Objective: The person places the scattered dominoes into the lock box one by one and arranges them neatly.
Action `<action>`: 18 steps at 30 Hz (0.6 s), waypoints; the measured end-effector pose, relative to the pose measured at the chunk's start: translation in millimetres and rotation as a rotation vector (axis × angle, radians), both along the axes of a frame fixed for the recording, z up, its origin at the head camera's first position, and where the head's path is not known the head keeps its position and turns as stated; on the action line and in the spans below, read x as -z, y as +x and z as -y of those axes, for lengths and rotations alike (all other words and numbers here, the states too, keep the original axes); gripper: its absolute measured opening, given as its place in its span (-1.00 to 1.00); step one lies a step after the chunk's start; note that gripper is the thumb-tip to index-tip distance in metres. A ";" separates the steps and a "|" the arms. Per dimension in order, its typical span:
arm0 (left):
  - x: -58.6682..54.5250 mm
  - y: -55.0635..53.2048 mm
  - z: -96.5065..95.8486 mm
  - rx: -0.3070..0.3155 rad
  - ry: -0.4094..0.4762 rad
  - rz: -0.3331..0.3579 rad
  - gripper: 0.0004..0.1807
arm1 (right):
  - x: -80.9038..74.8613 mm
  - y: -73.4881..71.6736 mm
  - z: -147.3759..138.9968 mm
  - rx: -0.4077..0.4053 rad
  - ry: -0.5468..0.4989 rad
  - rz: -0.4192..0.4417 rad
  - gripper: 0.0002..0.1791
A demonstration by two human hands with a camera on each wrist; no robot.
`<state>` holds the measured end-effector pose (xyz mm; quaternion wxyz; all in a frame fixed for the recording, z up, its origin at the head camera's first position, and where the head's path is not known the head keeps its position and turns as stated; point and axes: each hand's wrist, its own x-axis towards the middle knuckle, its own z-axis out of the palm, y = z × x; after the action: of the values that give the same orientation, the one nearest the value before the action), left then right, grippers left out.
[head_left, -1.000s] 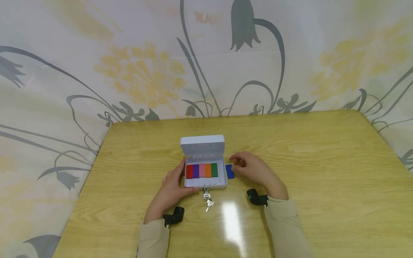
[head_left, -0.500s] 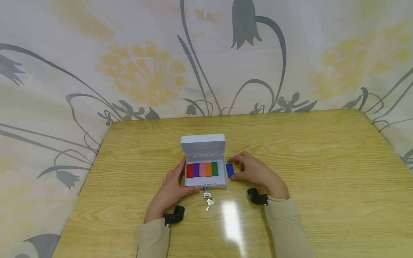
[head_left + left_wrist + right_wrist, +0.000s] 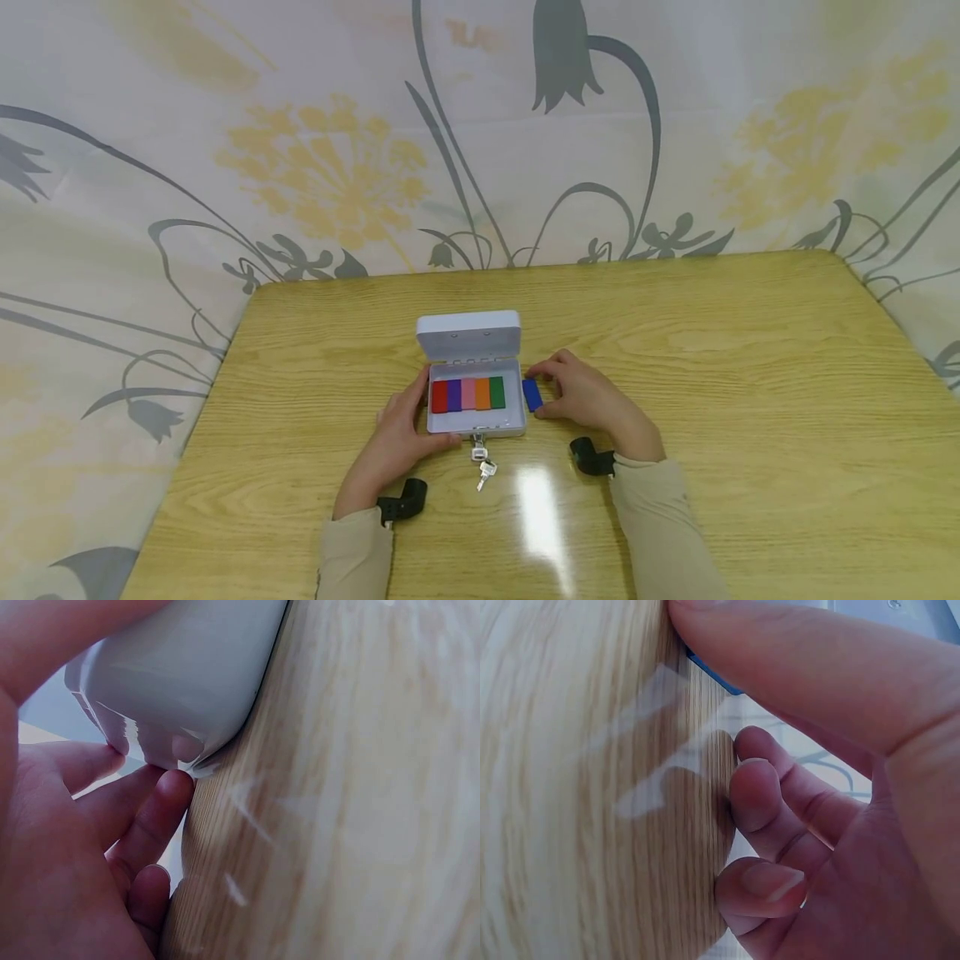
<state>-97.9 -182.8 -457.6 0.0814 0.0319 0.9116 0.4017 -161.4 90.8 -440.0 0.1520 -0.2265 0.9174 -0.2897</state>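
Note:
A small white metal cash box stands with its lid raised. Inside it lies a row of coloured blocks: red, purple, pink, orange and green. My left hand grips the box's left end, thumb along the front and fingers at the side. Just right of the box, a blue block is on the table. My right hand pinches it, thumb at the near end and forefinger at the far end. In the right wrist view the thumb covers most of the blue block.
Two keys hang from the box's front lock, over the wood-grain table. A flower-patterned cloth rises behind the table. A black wrist camera sits on the left wrist, another camera on the right.
My right thumb has moved off the top of the blue block to its near end, the forefinger to its far end. The left hand stays on the cash box.

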 end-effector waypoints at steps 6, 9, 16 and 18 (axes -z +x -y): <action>-0.6 0.0 -0.2 -0.007 0.003 0.021 0.16 | 1.1 -1.8 2.4 0.061 -0.017 0.017 -0.49; -0.5 -0.2 -0.4 -0.008 0.003 0.025 0.16 | 0.8 -2.8 2.3 0.095 -0.033 0.036 -0.48; 0.0 0.5 -0.5 -0.003 -0.003 0.015 0.16 | -2.8 -0.8 2.2 0.144 -0.067 0.068 -0.43; -0.1 0.3 -0.1 -0.004 0.002 0.018 0.16 | -4.2 -0.5 2.2 0.146 -0.077 0.064 -0.44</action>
<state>-97.6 -182.7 -457.5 0.0887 0.0264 0.9105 0.4030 -161.9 88.6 -435.9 0.1510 -0.1555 0.9143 -0.3422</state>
